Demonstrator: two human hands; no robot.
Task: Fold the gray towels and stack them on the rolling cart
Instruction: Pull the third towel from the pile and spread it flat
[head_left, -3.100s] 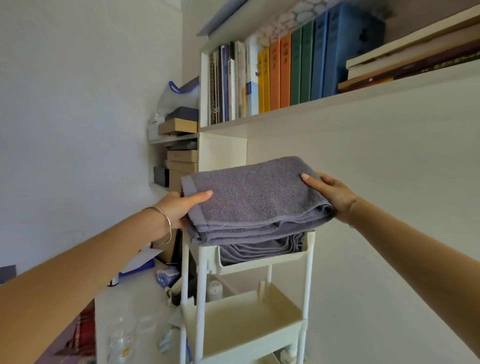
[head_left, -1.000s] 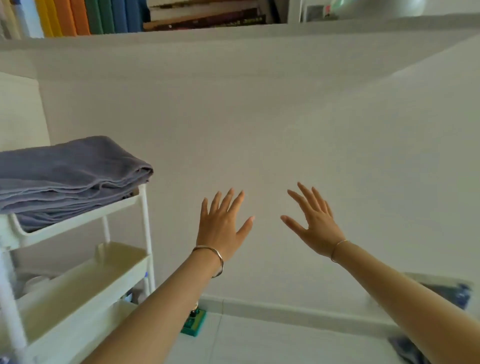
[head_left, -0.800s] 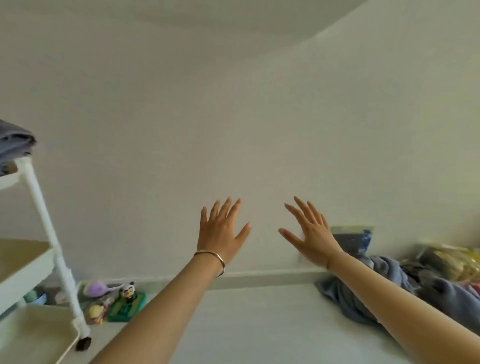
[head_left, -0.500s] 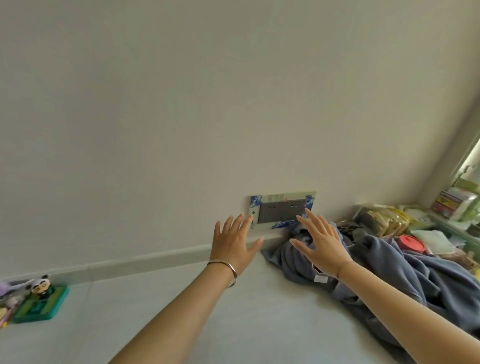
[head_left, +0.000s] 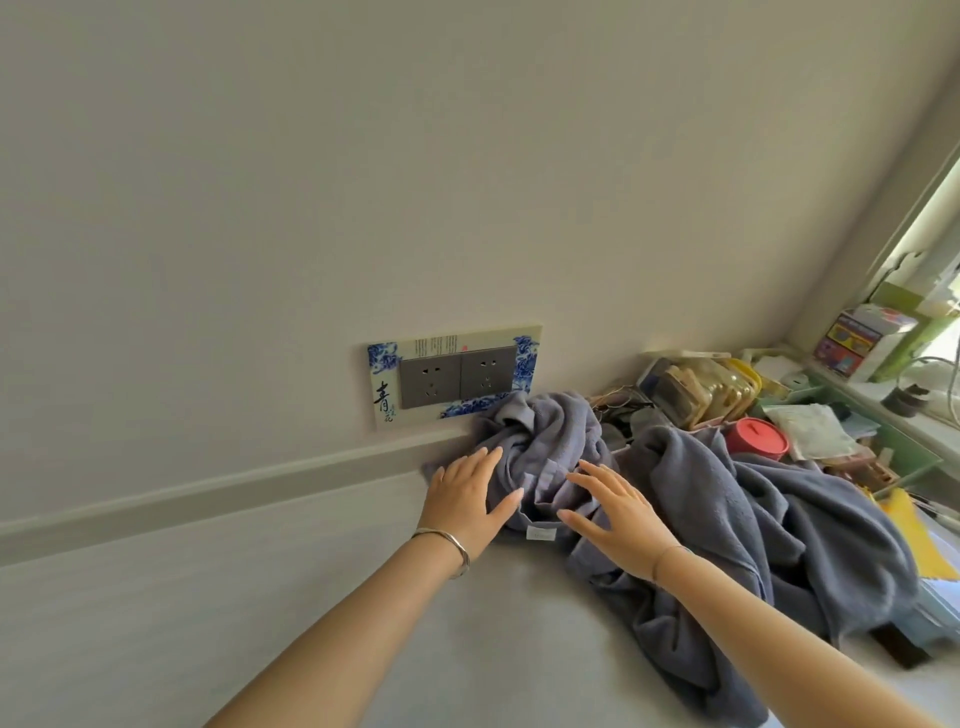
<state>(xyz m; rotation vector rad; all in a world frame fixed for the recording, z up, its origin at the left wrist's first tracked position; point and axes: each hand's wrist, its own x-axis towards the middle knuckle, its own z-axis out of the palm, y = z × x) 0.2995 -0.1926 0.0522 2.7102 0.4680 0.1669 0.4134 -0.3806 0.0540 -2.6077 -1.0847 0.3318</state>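
Because the nearer gray towel (head_left: 550, 441) lay crumpled on the tabletop (head_left: 234, 623) just below the socket plate (head_left: 452, 376), I had my left hand (head_left: 462, 499) and right hand (head_left: 615, 519) empty and splayed on either side of its white label (head_left: 540, 533), to gather it for folding.

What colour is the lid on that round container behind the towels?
Red, on the round container behind the gray towels; head view.

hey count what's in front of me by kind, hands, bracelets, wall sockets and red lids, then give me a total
Hands: 2, left hand, right hand
Bracelets: 2, left bracelet, right bracelet
Wall sockets: 2, left socket, right socket
Red lids: 1, red lid
Total: 7
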